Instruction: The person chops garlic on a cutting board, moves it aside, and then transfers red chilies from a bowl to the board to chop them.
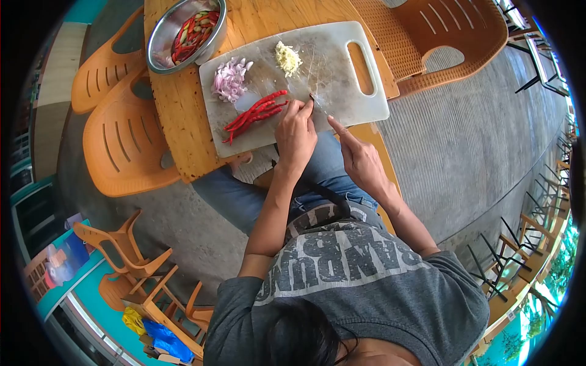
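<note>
On a white cutting board [223, 67] lie sliced shallots [231, 79], a small heap of chopped pale garlic [287, 59] and several long red chilies [253, 114]. My left hand [297, 137] rests on the board just right of the chilies, fingers pressed together around something too small to name, a dark tip showing by them. My right hand [360, 155] is at the board's near edge, closed with its index finger stretched along a thin knife [320, 104], whose blade points toward my left fingertips. Most of the handle is hidden in my palm.
A metal bowl [157, 46] of cut red and green pieces stands at the table's left, touching the board's corner. Orange chairs [125, 137] stand left of the wooden table [174, 116], another chair [452, 36] at the upper right. More furniture stands farther off.
</note>
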Available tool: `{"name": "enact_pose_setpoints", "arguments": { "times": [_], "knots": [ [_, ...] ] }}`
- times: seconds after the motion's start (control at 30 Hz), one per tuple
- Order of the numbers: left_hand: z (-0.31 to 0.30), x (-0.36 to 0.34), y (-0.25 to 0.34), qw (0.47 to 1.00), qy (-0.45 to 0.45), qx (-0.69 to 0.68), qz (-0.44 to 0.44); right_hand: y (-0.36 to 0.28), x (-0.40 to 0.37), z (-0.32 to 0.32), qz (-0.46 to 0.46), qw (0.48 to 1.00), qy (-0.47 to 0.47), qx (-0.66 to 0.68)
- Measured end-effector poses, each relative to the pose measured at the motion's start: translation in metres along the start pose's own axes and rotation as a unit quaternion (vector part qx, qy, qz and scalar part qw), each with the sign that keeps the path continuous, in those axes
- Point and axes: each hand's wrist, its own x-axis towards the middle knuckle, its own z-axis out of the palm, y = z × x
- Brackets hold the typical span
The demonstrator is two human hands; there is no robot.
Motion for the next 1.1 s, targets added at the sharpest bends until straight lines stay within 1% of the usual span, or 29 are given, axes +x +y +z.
{"name": "enact_pose_setpoints", "arguments": {
  "times": [0.17,0.27,0.37,0.47,0.57,0.67,0.77,0.87,0.97,1.1],
  "knots": [
    [-0.003,0.001,0.001,1.000,-0.014,-0.002,0.010,-0.007,0.003,-0.006,0.022,1.000,-0.012,0.010],
    [-0.005,0.002,0.001,1.000,-0.026,0.004,0.012,-0.003,0.008,0.000,0.015,0.999,-0.002,0.032],
    [-0.005,0.004,0.001,1.000,-0.015,-0.009,0.019,0.001,0.019,0.009,0.040,0.998,-0.003,0.049],
    [-0.004,0.004,0.001,1.000,-0.015,-0.025,0.010,0.003,0.025,0.020,0.027,0.997,0.025,0.061],
    [-0.003,0.003,0.003,1.000,-0.006,-0.006,0.010,0.001,0.014,0.019,0.032,0.999,0.020,0.037],
    [0.000,0.002,-0.001,1.000,0.000,-0.006,0.016,-0.001,-0.004,0.008,0.014,1.000,0.015,-0.006],
    [-0.004,0.003,-0.001,1.000,-0.029,-0.009,-0.005,-0.002,-0.007,-0.004,0.014,1.000,0.011,0.013],
    [-0.006,0.005,0.002,0.999,-0.038,0.012,-0.008,0.003,0.001,-0.004,0.043,0.997,0.017,0.057],
    [-0.008,0.006,0.003,0.999,-0.028,0.033,0.011,0.000,0.002,0.001,0.024,0.998,0.013,0.065],
    [-0.005,0.005,-0.001,1.000,-0.028,-0.001,-0.001,-0.004,0.002,0.000,0.040,0.997,0.003,0.059]
  ]
}}
